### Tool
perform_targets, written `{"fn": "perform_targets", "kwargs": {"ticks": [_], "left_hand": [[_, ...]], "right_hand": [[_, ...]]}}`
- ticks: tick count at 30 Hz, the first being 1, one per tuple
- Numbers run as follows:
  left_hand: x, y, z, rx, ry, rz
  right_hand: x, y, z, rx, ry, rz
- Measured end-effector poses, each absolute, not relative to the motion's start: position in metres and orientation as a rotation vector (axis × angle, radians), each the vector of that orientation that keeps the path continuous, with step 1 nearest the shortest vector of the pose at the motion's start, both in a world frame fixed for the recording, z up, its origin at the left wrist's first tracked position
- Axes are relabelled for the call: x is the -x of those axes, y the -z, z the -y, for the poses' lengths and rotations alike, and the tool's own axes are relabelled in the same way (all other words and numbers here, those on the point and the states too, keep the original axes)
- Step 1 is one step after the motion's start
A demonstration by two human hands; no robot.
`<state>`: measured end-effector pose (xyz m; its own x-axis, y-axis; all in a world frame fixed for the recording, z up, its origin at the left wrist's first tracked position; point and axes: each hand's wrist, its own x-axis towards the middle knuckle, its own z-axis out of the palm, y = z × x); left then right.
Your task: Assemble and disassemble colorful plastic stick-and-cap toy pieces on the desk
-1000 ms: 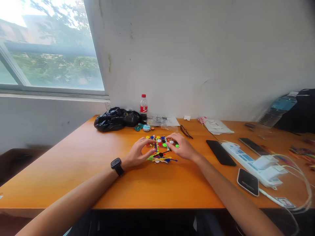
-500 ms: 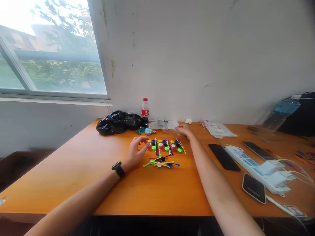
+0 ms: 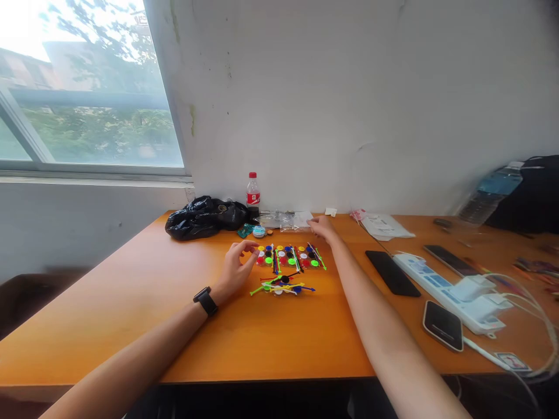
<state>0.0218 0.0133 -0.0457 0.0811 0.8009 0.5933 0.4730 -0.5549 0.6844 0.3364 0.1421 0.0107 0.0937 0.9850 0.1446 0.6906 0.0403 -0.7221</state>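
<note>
Several small coloured discs and thin sticks (image 3: pixel 289 256) lie in rows on the orange table (image 3: pixel 131 297). A loose heap of coloured sticks and discs (image 3: pixel 282 286) lies just in front of them. My left hand (image 3: pixel 237 267), with a black watch on the wrist, rests beside the left end of the rows, fingers curled and slightly apart, nothing visible in them. My right hand (image 3: pixel 324 228) reaches past the rows to a clear plastic bag (image 3: pixel 288 220) near the wall. Its fingers touch the bag's edge; the grip is too small to make out.
A black plastic bag (image 3: pixel 203 215) and a red-capped bottle (image 3: pixel 253 191) stand by the wall. Papers (image 3: pixel 384 226), phones (image 3: pixel 391 271), (image 3: pixel 443 323), a white power strip (image 3: pixel 449 287) with cables and a dark backpack (image 3: pixel 535 195) fill the right side.
My right hand left the coloured pieces and reached forward to the clear bag by the wall. My left hand drew back slightly to the left end of the rows.
</note>
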Motion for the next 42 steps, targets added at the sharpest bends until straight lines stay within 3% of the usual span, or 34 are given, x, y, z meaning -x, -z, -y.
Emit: {"fn": "perform_targets", "kwargs": {"ticks": [6, 13, 19, 24, 32, 42], "left_hand": [[-0.024, 0.046, -0.013, -2.022, -1.496, -1.25], [-0.026, 0.04, -0.007, -1.865, -1.567, -1.224], [-0.023, 0.027, -0.005, -1.585, -1.498, -0.946], [-0.025, 0.016, 0.002, -1.461, -1.285, -0.799], [-0.025, 0.014, 0.001, -1.415, -1.239, -0.809], [-0.021, 0.017, -0.004, -1.432, -1.256, -0.811]], "right_hand": [[-0.329, -0.05, -0.133, 1.37, -0.446, 1.543], [-0.279, -0.097, -0.083, 0.875, -0.709, 1.791], [-0.237, -0.106, -0.046, 0.685, -0.812, 1.965], [-0.225, -0.098, -0.047, 0.758, -0.812, 1.986], [-0.223, -0.089, -0.05, 0.897, -0.522, 1.998], [-0.248, -0.1, -0.063, 0.961, -0.507, 1.915]]}}
